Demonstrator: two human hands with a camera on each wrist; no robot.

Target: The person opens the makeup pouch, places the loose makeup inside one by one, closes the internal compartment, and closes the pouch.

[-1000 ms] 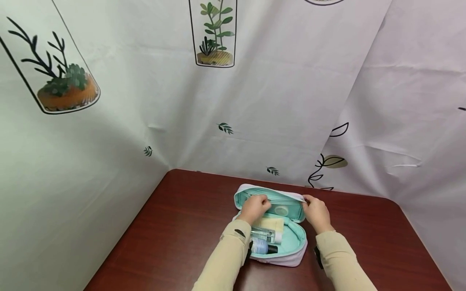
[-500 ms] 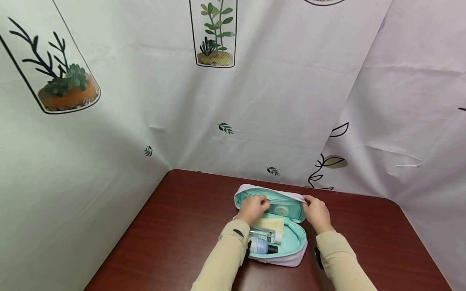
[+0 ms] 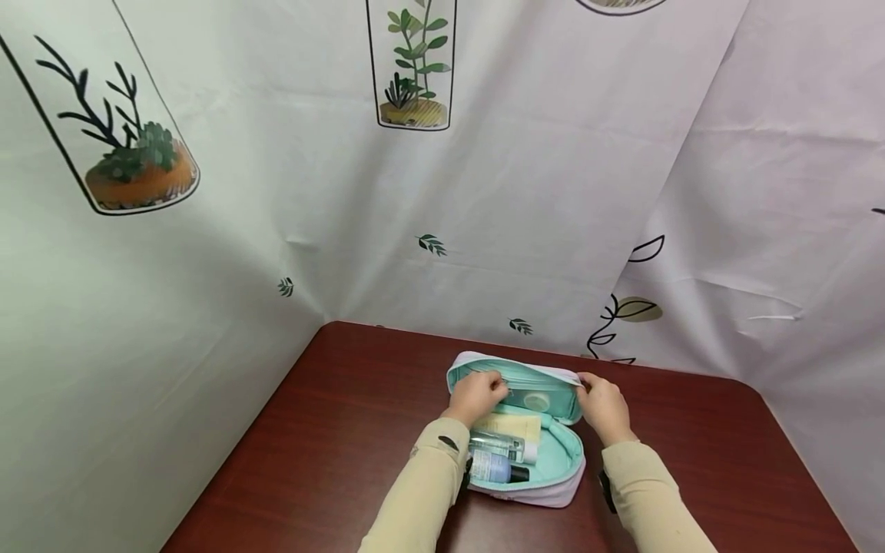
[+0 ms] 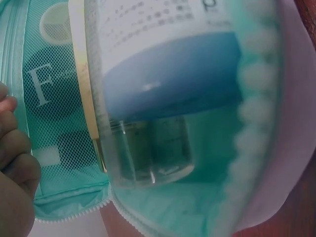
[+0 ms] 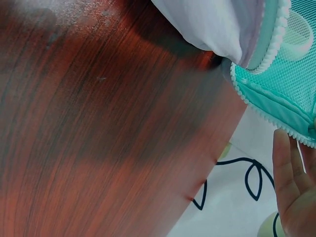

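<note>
Forearms extend forward, left grip curled, right grip pinching

Lilac pouch, turquoise lining, wood-grained red-brown table

One pouch is counted at the fingers of two hands, with one tube and two bottles seen on the near side of the left fingers, and at least three items made out just beside those fingers, behind one mesh panel.

Soft shadows, pale glare on table
</note>
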